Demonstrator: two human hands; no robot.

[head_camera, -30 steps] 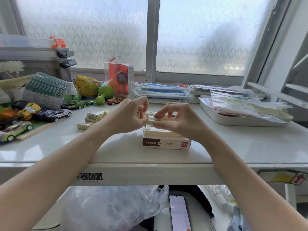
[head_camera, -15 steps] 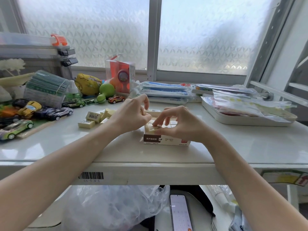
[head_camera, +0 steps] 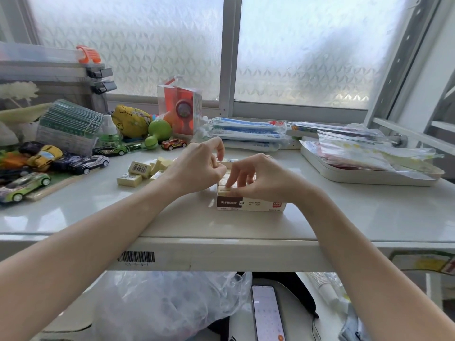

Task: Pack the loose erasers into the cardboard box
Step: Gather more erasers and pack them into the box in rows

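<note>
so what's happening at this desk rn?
A person is packing erasers into the cardboard box on the table. The right hand presses one eraser down into the box's front row; the left hand is at the box's left side, fingers curled. Several loose erasers wait to the left.

**Bright daylight from behind, soft picture**

Strong daylight comes through the frosted window (head_camera: 307, 50) at the back and makes the scene bright, with the glass nearly white at the top. The white table (head_camera: 357, 217) reflects this light as pale glare. Shadows are weak and soft under the hands. The wide lens bends the frame (head_camera: 403, 57) at the right and stretches the forearms at the bottom corners. Small print stays slightly blurred.
</note>
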